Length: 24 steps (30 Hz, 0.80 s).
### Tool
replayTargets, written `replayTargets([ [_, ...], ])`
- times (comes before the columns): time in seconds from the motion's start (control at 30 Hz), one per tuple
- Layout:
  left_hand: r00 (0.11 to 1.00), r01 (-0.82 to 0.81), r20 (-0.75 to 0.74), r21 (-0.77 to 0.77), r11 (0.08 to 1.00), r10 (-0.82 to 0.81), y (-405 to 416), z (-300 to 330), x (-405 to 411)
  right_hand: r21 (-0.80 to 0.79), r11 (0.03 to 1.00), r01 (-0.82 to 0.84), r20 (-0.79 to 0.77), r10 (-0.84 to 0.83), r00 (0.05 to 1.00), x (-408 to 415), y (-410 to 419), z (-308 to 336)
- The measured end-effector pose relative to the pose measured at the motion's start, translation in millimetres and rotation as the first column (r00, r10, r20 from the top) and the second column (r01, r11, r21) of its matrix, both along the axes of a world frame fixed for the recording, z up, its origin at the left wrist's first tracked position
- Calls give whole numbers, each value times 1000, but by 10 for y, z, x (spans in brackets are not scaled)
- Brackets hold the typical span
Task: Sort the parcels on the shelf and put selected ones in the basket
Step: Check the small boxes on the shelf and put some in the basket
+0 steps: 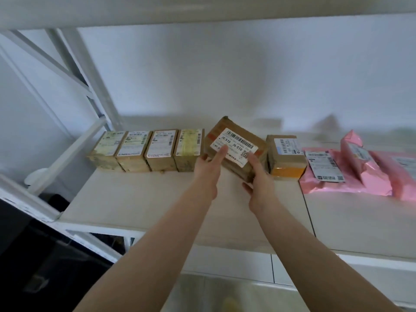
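Observation:
A brown cardboard parcel (pixel 244 134) with a white barcode label sits tilted on the white shelf (pixel 139 199), held between both hands. My left hand (pixel 208 170) grips its left side, with the thumb on the label. My right hand (pixel 258 179) holds its near right corner. To its left, several small brown boxes (pixel 146 150) stand in a row, labels up. Right of it is a brown box with orange tape (pixel 286 156). No basket can be made out.
Pink mailer bags (pixel 360 170) lie at the right end of the shelf. A white upper shelf board (pixel 202 10) hangs overhead. White frame struts (pixel 90 86) stand at the left, with a dark area (pixel 33 255) below them.

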<state>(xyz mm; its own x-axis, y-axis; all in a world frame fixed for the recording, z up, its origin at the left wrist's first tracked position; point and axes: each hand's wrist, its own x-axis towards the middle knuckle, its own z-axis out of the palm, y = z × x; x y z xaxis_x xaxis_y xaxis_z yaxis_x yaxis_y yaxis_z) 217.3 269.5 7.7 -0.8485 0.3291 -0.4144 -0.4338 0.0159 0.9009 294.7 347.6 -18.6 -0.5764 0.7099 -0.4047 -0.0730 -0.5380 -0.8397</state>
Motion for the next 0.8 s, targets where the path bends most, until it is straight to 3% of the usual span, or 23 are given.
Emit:
replayTargets([
  [0.2,968,233,-92,-11,972,-233,-372,48,-207,167,981,-100,38,95,995,376,-1,72],
  [0.37,912,388,-136,-15,922,-386,-653,68,145,238,967,-96,34,91,995,824,-241,93],
  [0.67,837,543,-136,84,836,-530,-1137,-143,809,254,967,38,85,-61,995,1765,-989,-90],
  [0.8,779,626,-111,61,778,-618,-1112,-194,1234,234,962,138,108,-166,980,2298,-1130,-189],
])
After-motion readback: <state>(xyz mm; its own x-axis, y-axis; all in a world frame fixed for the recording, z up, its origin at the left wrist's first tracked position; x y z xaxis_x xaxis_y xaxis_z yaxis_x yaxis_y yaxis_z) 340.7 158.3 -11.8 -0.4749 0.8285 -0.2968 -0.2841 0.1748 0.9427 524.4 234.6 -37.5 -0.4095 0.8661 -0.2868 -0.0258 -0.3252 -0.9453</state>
